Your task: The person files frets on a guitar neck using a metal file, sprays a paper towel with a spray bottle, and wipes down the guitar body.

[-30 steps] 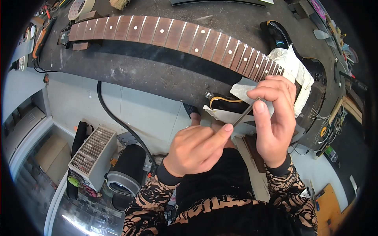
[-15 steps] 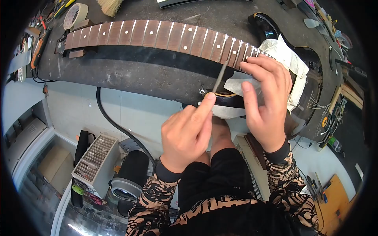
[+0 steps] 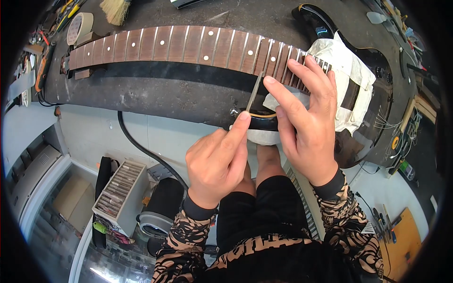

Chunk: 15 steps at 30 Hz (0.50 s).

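Observation:
A black electric guitar (image 3: pixel 363 146) lies across the bench, its brown fretboard (image 3: pixel 188 49) with metal frets and white dot inlays facing up. My left hand (image 3: pixel 219 160) is closed around a slim metal file (image 3: pixel 255 92), index finger stretched along it. The file's far tip meets the near edge of the fretboard. To the right of it, my right hand (image 3: pixel 309 118) has its fingers spread over the upper frets. Its index fingertip is close beside the file's tip; whether they touch I cannot tell. Pale masking paper (image 3: pixel 354 118) covers much of the body.
A tape roll (image 3: pixel 80 28) and a straw brush (image 3: pixel 114 10) lie on the dark bench (image 3: pixel 160 89) beyond the neck. Blocks (image 3: pixel 83 73) sit by the neck's far-left end. Tools crowd both bench ends. Below are a box of packed sleeves (image 3: pixel 120 188) and a black cable (image 3: pixel 141 148).
The view has shifted slightly. My right index finger has moved from over the frets to beside the file's tip. The file has drawn back from the fretboard's surface to its near edge.

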Each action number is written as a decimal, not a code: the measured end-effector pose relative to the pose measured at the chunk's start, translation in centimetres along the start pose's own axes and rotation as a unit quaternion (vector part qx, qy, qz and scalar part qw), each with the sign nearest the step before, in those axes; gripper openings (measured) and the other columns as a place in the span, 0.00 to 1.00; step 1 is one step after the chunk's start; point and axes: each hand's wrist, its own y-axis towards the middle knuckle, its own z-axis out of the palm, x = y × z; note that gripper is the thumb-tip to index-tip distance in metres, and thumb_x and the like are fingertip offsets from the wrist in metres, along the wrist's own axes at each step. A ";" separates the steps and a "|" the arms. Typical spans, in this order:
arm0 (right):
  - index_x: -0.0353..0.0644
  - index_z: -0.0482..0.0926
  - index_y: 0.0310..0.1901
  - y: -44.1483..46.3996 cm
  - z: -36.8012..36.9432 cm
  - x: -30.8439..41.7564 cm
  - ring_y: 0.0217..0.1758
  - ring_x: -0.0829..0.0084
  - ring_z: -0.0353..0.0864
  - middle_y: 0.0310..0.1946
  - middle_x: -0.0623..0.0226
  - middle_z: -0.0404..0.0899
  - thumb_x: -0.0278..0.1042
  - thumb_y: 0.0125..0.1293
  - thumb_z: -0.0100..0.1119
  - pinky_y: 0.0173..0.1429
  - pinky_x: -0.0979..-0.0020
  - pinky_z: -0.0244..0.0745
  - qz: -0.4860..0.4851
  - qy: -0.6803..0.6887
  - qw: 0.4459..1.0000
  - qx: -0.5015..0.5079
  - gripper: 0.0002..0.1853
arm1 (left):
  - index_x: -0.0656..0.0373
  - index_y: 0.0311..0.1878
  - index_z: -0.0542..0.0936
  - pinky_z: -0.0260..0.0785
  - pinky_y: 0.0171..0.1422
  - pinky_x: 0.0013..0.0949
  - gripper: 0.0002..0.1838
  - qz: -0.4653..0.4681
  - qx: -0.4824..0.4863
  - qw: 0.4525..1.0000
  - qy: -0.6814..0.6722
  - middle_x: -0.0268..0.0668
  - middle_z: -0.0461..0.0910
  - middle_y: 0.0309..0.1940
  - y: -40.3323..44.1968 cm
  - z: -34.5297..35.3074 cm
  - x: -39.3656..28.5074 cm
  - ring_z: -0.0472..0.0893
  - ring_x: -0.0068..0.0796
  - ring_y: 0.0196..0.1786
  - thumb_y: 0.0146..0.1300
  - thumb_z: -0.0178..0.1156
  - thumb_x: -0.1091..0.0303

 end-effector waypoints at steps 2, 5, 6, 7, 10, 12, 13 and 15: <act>0.62 0.90 0.73 0.0 0.0 0.0 0.90 0.46 0.69 0.80 0.60 0.76 0.19 0.62 0.69 0.92 0.30 0.54 0.001 -0.002 1.000 0.001 0.37 | 0.61 0.73 0.90 0.68 0.30 0.40 0.33 0.017 -0.008 1.000 0.003 0.35 0.72 0.25 1.8 0.4 0.0 0.74 0.34 0.23 0.62 0.72 0.87; 0.63 0.90 0.72 -0.1 0.2 0.0 0.90 0.47 0.68 0.80 0.60 0.76 0.19 0.61 0.70 0.93 0.31 0.53 -0.002 -0.007 1.000 -0.003 0.38 | 0.61 0.72 0.90 0.69 0.30 0.40 0.32 0.028 -0.015 0.999 0.010 0.35 0.72 0.25 3.4 1.3 0.3 0.75 0.35 0.23 0.63 0.73 0.85; 0.62 0.90 0.73 0.0 0.1 0.1 0.90 0.45 0.69 0.80 0.59 0.76 0.18 0.62 0.69 0.93 0.31 0.52 -0.002 -0.004 1.000 0.005 0.37 | 0.61 0.72 0.90 0.69 0.30 0.40 0.31 0.031 -0.017 0.999 0.014 0.35 0.72 0.25 3.7 1.4 0.3 0.75 0.35 0.23 0.63 0.73 0.85; 0.60 0.89 0.73 0.0 -0.1 0.2 0.89 0.44 0.69 0.81 0.57 0.76 0.17 0.64 0.68 0.94 0.30 0.51 -0.001 -0.002 1.000 0.012 0.36 | 0.61 0.72 0.90 0.69 0.30 0.41 0.31 0.025 -0.004 0.999 0.024 0.35 0.72 0.25 2.9 1.0 0.3 0.75 0.36 0.23 0.63 0.73 0.84; 0.59 0.89 0.74 0.0 -0.1 0.0 0.89 0.42 0.69 0.81 0.55 0.75 0.17 0.66 0.68 0.94 0.30 0.50 0.000 0.001 1.000 0.013 0.36 | 0.61 0.71 0.91 0.69 0.30 0.41 0.31 0.011 0.029 0.998 0.049 0.35 0.72 0.24 0.1 -0.2 0.0 0.75 0.36 0.23 0.62 0.74 0.83; 0.59 0.89 0.74 0.0 0.0 -0.1 0.89 0.42 0.69 0.80 0.56 0.75 0.17 0.66 0.68 0.94 0.30 0.50 -0.001 0.004 1.000 0.013 0.35 | 0.61 0.70 0.91 0.69 0.30 0.41 0.31 0.008 0.042 0.997 0.064 0.34 0.72 0.24 -0.2 -0.3 0.0 0.75 0.36 0.22 0.62 0.74 0.84; 0.59 0.89 0.74 0.1 -0.1 0.0 0.89 0.42 0.69 0.80 0.56 0.75 0.17 0.67 0.68 0.94 0.30 0.50 -0.001 0.005 1.000 0.013 0.35 | 0.61 0.70 0.91 0.69 0.30 0.41 0.31 0.010 0.045 0.997 0.064 0.34 0.72 0.24 0.2 -0.3 -0.1 0.75 0.36 0.22 0.61 0.74 0.84; 0.59 0.89 0.74 0.0 -0.1 0.0 0.89 0.42 0.69 0.80 0.56 0.75 0.17 0.67 0.68 0.94 0.30 0.50 -0.002 0.007 1.000 0.015 0.35 | 0.61 0.70 0.92 0.69 0.29 0.41 0.31 0.015 0.050 0.997 0.062 0.34 0.72 0.24 1.6 -0.2 -0.3 0.75 0.36 0.22 0.60 0.74 0.84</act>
